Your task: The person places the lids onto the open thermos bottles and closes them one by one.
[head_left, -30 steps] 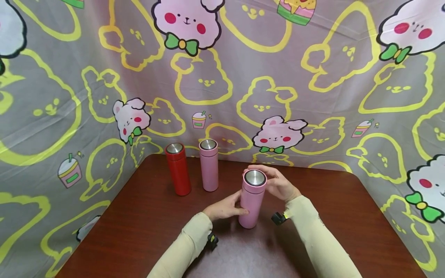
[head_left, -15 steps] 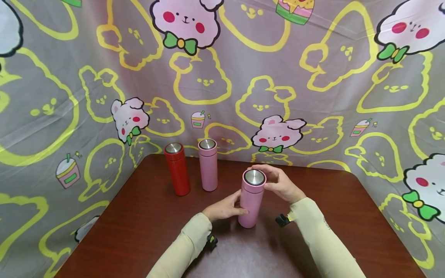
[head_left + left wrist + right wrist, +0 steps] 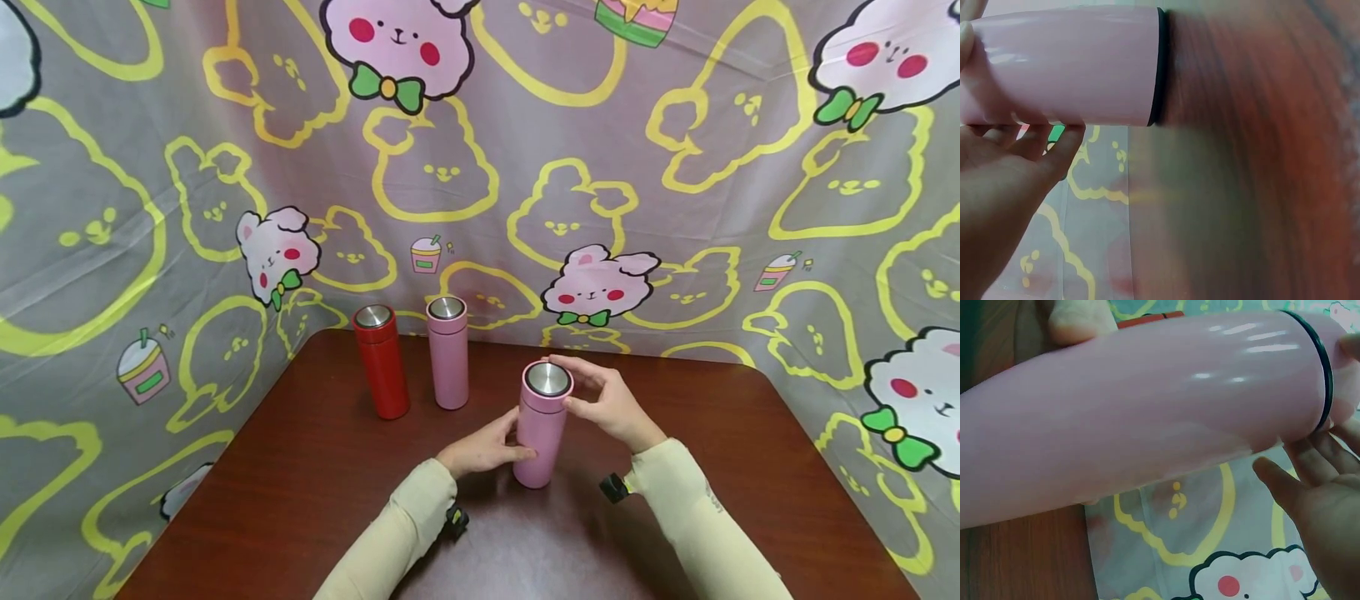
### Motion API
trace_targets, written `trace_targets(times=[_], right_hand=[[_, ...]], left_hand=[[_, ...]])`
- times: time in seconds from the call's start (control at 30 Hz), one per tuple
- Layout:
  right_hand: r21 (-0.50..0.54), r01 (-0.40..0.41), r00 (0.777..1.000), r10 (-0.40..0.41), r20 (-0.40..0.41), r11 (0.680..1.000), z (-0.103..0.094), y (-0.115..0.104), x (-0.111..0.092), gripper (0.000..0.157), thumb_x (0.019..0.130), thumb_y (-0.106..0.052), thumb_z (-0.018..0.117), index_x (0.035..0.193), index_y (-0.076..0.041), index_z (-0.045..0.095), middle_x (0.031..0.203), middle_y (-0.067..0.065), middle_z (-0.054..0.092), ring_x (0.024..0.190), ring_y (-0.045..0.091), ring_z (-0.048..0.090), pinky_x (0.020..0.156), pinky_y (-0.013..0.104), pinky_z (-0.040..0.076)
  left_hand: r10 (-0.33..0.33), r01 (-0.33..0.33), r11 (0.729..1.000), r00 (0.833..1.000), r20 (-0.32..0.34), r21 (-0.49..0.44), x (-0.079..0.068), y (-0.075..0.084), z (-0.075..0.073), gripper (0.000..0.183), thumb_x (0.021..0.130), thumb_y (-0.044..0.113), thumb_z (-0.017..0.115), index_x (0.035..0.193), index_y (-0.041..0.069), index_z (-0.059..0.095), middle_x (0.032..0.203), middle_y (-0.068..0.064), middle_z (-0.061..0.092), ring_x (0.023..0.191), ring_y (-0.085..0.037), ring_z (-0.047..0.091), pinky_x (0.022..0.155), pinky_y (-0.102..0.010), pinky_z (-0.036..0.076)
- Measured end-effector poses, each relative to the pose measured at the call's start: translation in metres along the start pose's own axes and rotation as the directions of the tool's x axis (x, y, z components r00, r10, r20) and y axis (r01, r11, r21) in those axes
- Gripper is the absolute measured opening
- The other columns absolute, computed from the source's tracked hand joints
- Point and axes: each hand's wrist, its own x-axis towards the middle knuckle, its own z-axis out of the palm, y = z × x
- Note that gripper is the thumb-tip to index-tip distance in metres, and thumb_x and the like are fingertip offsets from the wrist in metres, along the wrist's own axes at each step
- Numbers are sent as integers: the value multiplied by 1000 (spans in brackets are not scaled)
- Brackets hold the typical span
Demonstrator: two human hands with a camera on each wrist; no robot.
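Observation:
A pink thermos (image 3: 542, 437) with a steel-topped lid (image 3: 547, 382) stands upright near the middle of the table. My left hand (image 3: 483, 448) grips its body from the left, the thumb lying across the front. In the left wrist view, the black ring of its base (image 3: 1161, 67) meets the table. My right hand (image 3: 611, 408) holds the lid from the right, thumb at the near side and fingers reaching behind. A dark seam ring (image 3: 1321, 369) between lid and body shows in the right wrist view, with the fingers curled beside the lid there.
A red thermos (image 3: 384, 371) and a second pink thermos (image 3: 449, 367) stand upright at the back left of the brown table (image 3: 300, 467). A patterned cloth (image 3: 450, 167) hangs behind and along both sides of the table.
My right hand has turned at the lid, its wrist swinging right and toward me while the thumb came forward. My left hand and the held thermos stay in place.

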Motion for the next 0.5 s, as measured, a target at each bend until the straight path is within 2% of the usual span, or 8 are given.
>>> trace_targets(times=[0.3, 0.4, 0.5], right_hand=[[-68, -6, 998, 1, -66, 998, 5, -2, -6, 55, 82, 8, 65, 134, 1, 50, 130, 16, 55, 114, 14, 55, 92, 28, 45], [-20, -18, 998, 17, -57, 1000, 4, -1, -6, 53, 84, 5, 65, 134, -2, 51, 131, 12, 55, 114, 17, 55, 92, 30, 46], [91, -38, 999, 39, -16, 995, 2, 1, -4, 52, 85, 0, 64, 135, -4, 49, 132, 8, 54, 115, 20, 54, 90, 33, 47]], left_hand=[[10, -10, 1000, 1000, 11, 5, -1, 0, 0, 73, 91, 19, 65, 149, 20, 22, 140, -4, 42, 126, -18, 43, 102, -34, 36], [25, -25, 1000, 1000, 7, 14, 1, -1, -2, 72, 89, 18, 67, 147, 19, 26, 138, -5, 45, 124, -17, 45, 100, -33, 38], [36, -35, 999, 999, -7, 21, 2, -2, -4, 70, 86, 16, 71, 144, 17, 33, 134, -3, 50, 120, -15, 48, 97, -30, 41]])
